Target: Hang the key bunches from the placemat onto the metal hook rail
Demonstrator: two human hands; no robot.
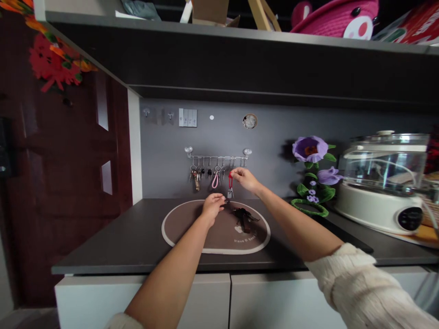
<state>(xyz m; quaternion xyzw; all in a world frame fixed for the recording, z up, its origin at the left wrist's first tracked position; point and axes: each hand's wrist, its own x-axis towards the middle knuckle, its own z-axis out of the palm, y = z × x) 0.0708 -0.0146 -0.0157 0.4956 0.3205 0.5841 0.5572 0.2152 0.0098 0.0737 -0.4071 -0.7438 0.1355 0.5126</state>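
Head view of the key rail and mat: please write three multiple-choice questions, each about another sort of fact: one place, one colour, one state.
1. Where does the dark key bunch lie? A on the shelf; B on the oval brown mat; C on the floor.
2. What colour is the strap in the right hand? A red; B pink; C green.
3. How is the pink loop placed? A lying on the mat; B lying on the counter; C hanging from the steel rail.

1 B: the bunch rests on the mat.
2 A: the strap shows red below the fingers.
3 C: the loop hangs below the rail.
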